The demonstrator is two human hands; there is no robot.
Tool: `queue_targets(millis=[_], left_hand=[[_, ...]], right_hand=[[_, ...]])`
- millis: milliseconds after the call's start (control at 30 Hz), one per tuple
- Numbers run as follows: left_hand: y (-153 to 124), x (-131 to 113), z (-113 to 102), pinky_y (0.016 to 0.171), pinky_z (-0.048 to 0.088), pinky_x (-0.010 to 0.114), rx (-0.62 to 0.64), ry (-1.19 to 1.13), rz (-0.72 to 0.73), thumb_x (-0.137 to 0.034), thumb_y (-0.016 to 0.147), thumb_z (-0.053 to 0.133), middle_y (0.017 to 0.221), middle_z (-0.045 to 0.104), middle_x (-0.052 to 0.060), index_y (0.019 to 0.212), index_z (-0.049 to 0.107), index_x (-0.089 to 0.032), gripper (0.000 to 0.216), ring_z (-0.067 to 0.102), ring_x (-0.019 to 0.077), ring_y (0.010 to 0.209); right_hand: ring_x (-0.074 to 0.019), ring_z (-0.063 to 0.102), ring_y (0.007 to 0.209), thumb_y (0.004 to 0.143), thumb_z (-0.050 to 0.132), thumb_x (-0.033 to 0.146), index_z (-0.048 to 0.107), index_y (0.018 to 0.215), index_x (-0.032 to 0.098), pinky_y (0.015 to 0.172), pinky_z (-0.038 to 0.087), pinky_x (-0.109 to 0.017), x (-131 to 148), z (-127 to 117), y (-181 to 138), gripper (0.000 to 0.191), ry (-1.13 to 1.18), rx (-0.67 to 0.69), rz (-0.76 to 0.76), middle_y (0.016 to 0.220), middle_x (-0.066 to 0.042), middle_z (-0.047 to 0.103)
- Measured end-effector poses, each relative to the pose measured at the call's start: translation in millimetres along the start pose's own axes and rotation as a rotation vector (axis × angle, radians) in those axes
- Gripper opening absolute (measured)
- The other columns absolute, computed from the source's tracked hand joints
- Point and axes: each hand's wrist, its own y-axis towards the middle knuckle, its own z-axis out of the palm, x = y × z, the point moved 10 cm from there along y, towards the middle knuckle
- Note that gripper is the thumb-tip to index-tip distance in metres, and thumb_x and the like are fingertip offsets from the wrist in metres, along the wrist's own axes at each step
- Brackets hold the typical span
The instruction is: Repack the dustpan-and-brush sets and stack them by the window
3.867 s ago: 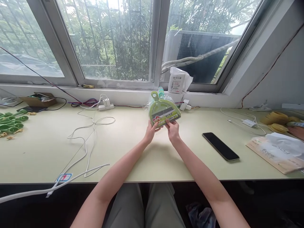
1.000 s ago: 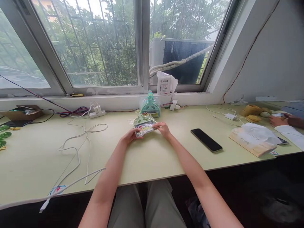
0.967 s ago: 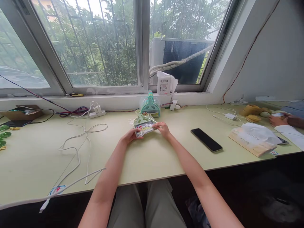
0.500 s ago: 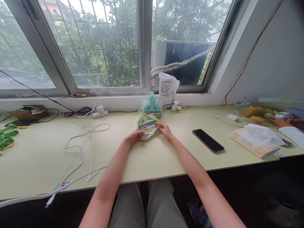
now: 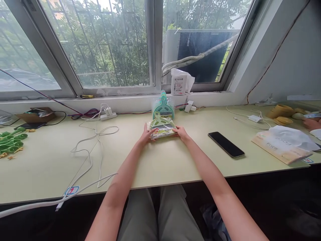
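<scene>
A small green dustpan-and-brush set [image 5: 161,126] in a clear plastic wrapper lies flat on the pale green table [image 5: 163,160]. My left hand [image 5: 146,134] grips its left edge, fingers curled on the wrapper. My right hand [image 5: 182,133] pinches its right edge. Just behind it, a stack of teal dustpan sets [image 5: 163,106] leans against the window sill.
A black phone [image 5: 226,144] lies to the right. White cables [image 5: 92,147] and a power strip [image 5: 108,114] are at left, green plastic parts [image 5: 11,142] far left. A paper bag [image 5: 284,144] and another person's hand [image 5: 311,124] are at far right. A white packet [image 5: 181,82] stands on the sill.
Earlier I held the set upright in the air; it has come down flat on the table and been pushed back toward the teal stack. Both hands stay on its edges.
</scene>
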Motion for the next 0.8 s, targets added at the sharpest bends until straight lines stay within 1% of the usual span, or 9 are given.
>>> queue_targets(millis=[67,100,167,233,333,433,600,733,800], left_hand=[[-0.4,-15.5,-2.5,0.071,0.060,0.033,-0.040,0.056,0.137,-0.051,0.080,0.064,0.143,0.042,0.012,0.149,-0.005,-0.039,0.098,0.064,0.0205,0.099],[-0.9,-22.3,-0.1,0.078,0.059,0.035,-0.030,0.112,0.207,-0.049,0.078,0.067,0.147,0.036,0.011,0.149,0.001,-0.041,0.098,0.061,0.0224,0.108],[-1.9,-30.5,9.2,0.089,0.056,0.037,0.011,0.276,0.327,-0.043,0.069,0.077,0.151,0.028,0.009,0.145,0.030,-0.039,0.089,0.051,0.0269,0.123],[-1.9,-32.0,16.9,0.096,0.052,0.038,0.015,0.420,0.407,-0.036,0.064,0.081,0.150,0.028,0.007,0.124,0.060,-0.031,0.064,0.045,0.0295,0.128],[-0.5,-32.1,11.0,0.094,0.055,0.040,-0.139,0.460,0.449,-0.032,0.078,0.070,0.141,0.040,0.009,0.096,0.073,-0.022,0.021,0.051,0.0277,0.122],[-3.5,-33.0,-2.4,0.085,0.060,0.038,-0.336,0.379,0.446,-0.030,0.086,0.058,0.132,0.049,0.007,0.095,0.073,-0.021,0.020,0.060,0.0226,0.108],[-13.1,-32.2,-9.8,0.074,0.060,0.030,-0.515,0.325,0.397,-0.030,0.087,0.054,0.121,0.057,0.006,0.110,0.068,-0.022,0.028,0.063,0.0160,0.090],[-20.9,-33.1,-18.7,0.073,0.054,0.028,-0.646,0.423,0.331,-0.025,0.084,0.059,0.112,0.063,0.004,0.146,0.030,-0.031,0.069,0.064,0.0132,0.076],[-20.2,-30.5,-24.6,0.075,0.050,0.028,-0.680,0.486,0.270,-0.026,0.082,0.062,0.108,0.066,0.004,0.148,0.027,-0.028,0.074,0.065,0.0145,0.075]], right_hand=[[-0.0167,0.066,0.073,0.072,0.068,0.018,0.066,0.100,0.013,0.059,0.060,-0.029,1.3,-9.5,1.0,0.028,0.025,-0.087,-0.025,0.097,-0.008,0.070],[-0.0167,0.066,0.073,0.072,0.069,0.018,0.065,0.100,0.013,0.058,0.060,-0.029,1.8,-14.4,1.2,0.028,0.034,-0.129,-0.033,0.097,-0.008,0.070],[-0.0167,0.067,0.074,0.073,0.069,0.019,0.064,0.100,0.014,0.058,0.060,-0.029,3.1,-23.7,0.7,0.028,0.044,-0.203,-0.043,0.098,-0.008,0.069],[-0.0170,0.067,0.076,0.074,0.068,0.019,0.062,0.100,0.014,0.059,0.061,-0.030,4.7,-29.9,-0.3,0.027,0.039,-0.247,-0.052,0.099,-0.008,0.069],[-0.0175,0.067,0.079,0.075,0.068,0.021,0.060,0.100,0.015,0.063,0.062,-0.032,7.6,-29.3,-0.6,0.027,0.022,-0.235,-0.075,0.099,-0.008,0.068],[-0.0174,0.067,0.080,0.075,0.070,0.023,0.059,0.101,0.017,0.066,0.062,-0.033,8.8,-21.2,-0.1,0.029,0.016,-0.185,-0.094,0.097,-0.006,0.068],[-0.0168,0.067,0.085,0.076,0.068,0.026,0.059,0.103,0.019,0.075,0.058,-0.031,14.4,-10.7,-1.1,0.029,-0.012,-0.136,-0.147,0.100,-0.005,0.069],[-0.0188,0.065,0.093,0.076,0.068,0.032,0.061,0.103,0.018,0.083,0.055,-0.034,19.1,-5.2,-0.8,0.031,-0.068,-0.082,-0.206,0.104,-0.005,0.070],[-0.0200,0.064,0.095,0.074,0.070,0.033,0.062,0.102,0.017,0.086,0.053,-0.035,19.2,-4.7,1.7,0.034,-0.093,-0.063,-0.241,0.104,-0.007,0.070]])
